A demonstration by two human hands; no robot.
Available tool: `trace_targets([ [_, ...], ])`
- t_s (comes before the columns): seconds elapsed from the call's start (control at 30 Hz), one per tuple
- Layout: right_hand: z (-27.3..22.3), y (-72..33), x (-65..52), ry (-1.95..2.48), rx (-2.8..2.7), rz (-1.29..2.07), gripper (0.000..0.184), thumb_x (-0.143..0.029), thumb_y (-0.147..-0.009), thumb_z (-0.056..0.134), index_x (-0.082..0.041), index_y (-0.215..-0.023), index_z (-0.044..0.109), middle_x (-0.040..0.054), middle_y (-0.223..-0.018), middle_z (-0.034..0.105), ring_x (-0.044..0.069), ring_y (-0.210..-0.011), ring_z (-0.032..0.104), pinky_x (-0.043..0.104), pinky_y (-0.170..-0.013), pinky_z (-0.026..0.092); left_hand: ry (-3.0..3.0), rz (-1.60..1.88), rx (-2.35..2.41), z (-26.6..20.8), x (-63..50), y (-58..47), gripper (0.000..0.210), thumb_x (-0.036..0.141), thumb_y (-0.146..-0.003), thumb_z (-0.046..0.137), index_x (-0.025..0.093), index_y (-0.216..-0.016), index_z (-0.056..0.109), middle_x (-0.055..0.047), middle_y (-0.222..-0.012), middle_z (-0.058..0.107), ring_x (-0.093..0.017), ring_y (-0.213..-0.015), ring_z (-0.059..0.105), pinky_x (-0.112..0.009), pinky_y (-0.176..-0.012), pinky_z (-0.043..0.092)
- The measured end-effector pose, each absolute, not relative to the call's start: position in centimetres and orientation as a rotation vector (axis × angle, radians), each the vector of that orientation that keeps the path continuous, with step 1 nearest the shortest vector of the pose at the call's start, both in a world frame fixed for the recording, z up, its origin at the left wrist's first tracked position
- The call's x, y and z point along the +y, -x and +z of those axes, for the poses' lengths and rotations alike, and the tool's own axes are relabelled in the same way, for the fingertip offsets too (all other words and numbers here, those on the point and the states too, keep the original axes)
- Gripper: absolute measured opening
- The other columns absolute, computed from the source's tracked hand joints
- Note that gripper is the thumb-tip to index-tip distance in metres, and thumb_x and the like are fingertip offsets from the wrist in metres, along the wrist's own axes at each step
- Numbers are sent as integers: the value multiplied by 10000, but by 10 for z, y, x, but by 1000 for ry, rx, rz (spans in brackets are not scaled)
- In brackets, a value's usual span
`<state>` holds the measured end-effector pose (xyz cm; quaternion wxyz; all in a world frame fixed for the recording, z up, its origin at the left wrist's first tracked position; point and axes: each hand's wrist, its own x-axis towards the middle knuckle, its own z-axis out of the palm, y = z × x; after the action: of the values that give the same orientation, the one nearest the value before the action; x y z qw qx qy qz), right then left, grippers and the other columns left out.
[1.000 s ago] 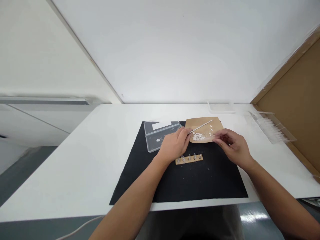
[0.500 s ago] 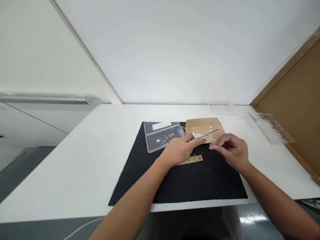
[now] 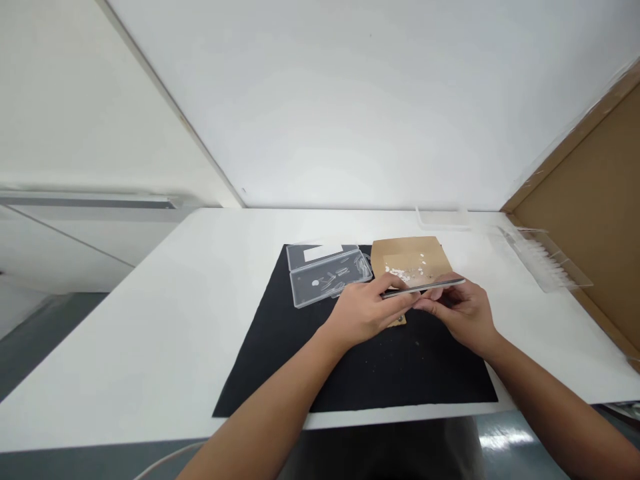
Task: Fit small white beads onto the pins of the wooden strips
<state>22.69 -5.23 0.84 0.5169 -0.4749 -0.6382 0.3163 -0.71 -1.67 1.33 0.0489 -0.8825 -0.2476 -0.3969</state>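
My left hand (image 3: 367,310) is closed around a slim, straight grey tool (image 3: 440,285), dark along one side, whose kind I cannot make out. The tool points right and passes over the fingers of my right hand (image 3: 457,310). Those fingers are pinched together close to my left fingertips; anything between them is hidden. Below the hands, the end of a tan strip (image 3: 400,321) shows on the black mat (image 3: 400,380), the rest covered by my left hand. Behind them lies a brown paper piece (image 3: 410,247) with small white bits (image 3: 400,273).
An open clear plastic case (image 3: 303,293) holding small clear pieces lies left on the mat. A clear tray (image 3: 443,219) stands by the wall. At the right are a clear bag of white pieces (image 3: 543,260) and a cardboard panel (image 3: 590,180).
The grey tool has swung lower and rightward, across my right fingers. My hands have come together, and my left hand now covers most of the tan strip with its small metal pieces.
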Motion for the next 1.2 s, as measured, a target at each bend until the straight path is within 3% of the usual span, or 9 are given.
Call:
trace_targets([
  [0.13,13,-227,-50,1112,-1623,726,297,-446,-807,931,-241,-819,717,-2,-770,738,175,-658,696,287,-578,574,2647,-1225,-648,16,-17,8,159,284,-1075,608,228,-1088,756,-22,-991,756,-85,-703,657,-183,-580,457],
  [0.3,20,-232,-46,1023,-1933,558,102,-382,-931,837,-294,-958,793,1,-903,779,194,-825,736,326,-735,597,2675,-1080,-654,14,-14,10,193,233,-1088,553,207,-1042,738,-25,-974,741,-89,-648,597,-216,-553,423],
  [0.47,20,-236,-45,994,-2006,425,135,-402,-947,818,-291,-1023,803,24,-972,733,157,-761,683,284,-620,551,2629,-1109,-658,12,-15,8,166,244,-1077,583,210,-1009,731,-13,-921,714,-93,-624,561,-247,-546,387],
  [0.73,26,-234,-46,1007,-2099,436,58,-321,-1005,751,-291,-1042,784,1,-942,744,175,-869,712,308,-753,592,2582,-1075,-674,13,-18,6,274,232,-1093,545,189,-850,664,-4,-853,690,-96,-588,498,-275,-532,314],
  [1.07,18,-236,-44,1008,-2188,295,18,-251,-1040,683,-240,-1049,694,32,-959,724,210,-881,701,354,-770,583,2640,-1030,-745,12,-18,6,204,221,-1087,541,198,-946,687,-11,-905,692,-92,-624,536,-243,-540,340],
  [1.2,17,-238,-43,994,-2092,206,125,-211,-1048,654,-276,-1131,720,41,-996,714,216,-934,694,367,-802,591,2649,-1081,-805,13,-19,7,156,240,-1087,547,246,-1130,696,-11,-929,678,-95,-646,568,-212,-535,365],
])
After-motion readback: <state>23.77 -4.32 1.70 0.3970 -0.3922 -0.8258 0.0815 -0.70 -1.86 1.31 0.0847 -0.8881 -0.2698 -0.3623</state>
